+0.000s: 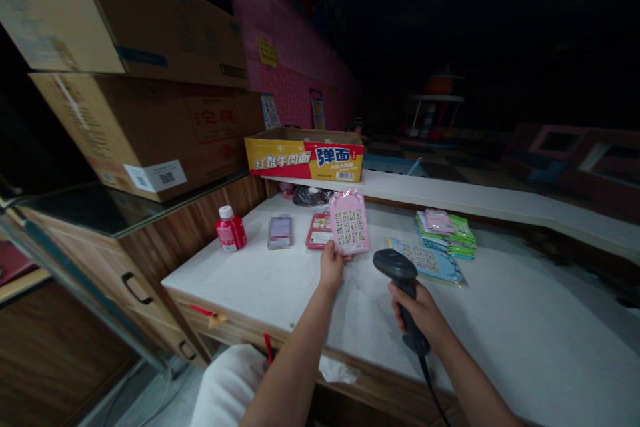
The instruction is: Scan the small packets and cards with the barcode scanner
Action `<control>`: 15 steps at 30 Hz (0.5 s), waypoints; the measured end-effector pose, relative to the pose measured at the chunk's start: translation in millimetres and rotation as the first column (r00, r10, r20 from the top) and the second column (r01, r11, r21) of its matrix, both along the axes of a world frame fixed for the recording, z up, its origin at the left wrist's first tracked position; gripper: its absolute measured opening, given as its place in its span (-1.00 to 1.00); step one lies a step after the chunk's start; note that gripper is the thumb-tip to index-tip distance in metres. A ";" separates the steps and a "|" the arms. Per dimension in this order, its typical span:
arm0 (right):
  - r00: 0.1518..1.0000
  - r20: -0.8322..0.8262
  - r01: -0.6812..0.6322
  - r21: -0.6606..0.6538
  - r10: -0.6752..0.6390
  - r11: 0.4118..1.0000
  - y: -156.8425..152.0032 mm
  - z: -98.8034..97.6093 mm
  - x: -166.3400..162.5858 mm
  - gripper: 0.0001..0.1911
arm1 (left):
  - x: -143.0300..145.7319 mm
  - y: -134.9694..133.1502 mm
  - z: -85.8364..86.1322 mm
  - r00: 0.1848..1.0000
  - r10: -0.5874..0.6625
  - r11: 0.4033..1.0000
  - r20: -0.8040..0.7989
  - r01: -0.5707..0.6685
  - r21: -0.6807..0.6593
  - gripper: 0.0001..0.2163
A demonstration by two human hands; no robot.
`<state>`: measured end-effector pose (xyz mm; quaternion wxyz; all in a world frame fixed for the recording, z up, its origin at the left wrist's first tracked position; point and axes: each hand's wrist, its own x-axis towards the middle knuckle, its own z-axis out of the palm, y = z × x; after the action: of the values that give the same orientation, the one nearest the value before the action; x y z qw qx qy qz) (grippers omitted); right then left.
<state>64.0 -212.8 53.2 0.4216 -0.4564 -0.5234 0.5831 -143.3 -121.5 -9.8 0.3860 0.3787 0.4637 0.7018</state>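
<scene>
My left hand (pixel 333 265) grips the lower left corner of a pink card pack (pixel 350 223) in clear wrapping, its face printed with a grid of small pictures. Behind it, partly covered, lies a red pack (pixel 319 232) on the white desk. A black handheld barcode scanner (pixel 407 293) is in my right hand (pixel 423 313), fingers wrapped round its handle; its head points toward the left, and its cable runs down past the desk edge. Beyond the scanner a blue card pack (pixel 430 261) lies flat. Farther back is a stack of green, blue and pink packs (pixel 447 233).
A red bottle (pixel 231 230) with a white cap and a phone-like device (pixel 280 232) stand left on the desk (pixel 240 293). An open noodle carton (pixel 306 159) sits on the raised ledge (pixel 425 192). Large cardboard boxes (pixel 150 127) are stacked at the left.
</scene>
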 end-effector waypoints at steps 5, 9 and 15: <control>0.999 -0.033 0.008 -0.032 -0.009 0.999 7.7 1.5 16.4 -0.54 | -1.6 0.4 -2.0 1.000 -0.006 1.000 -0.004 0.006 -0.010 -0.76; 0.991 -0.135 -0.023 -0.040 0.017 0.999 20.0 0.4 45.0 -0.54 | -1.7 2.5 -3.3 1.000 0.005 1.000 -0.019 -0.005 -0.009 -0.77; 0.917 -0.388 -0.128 -0.062 0.094 0.990 37.0 -15.7 81.7 -0.61 | -1.6 2.6 -1.7 1.000 0.005 1.000 -0.007 -0.005 -0.023 -0.76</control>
<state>145.7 -175.8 37.5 0.4622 -0.3205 -0.4300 0.7063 -144.9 -119.0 -11.4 0.3870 0.3756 0.4741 0.6960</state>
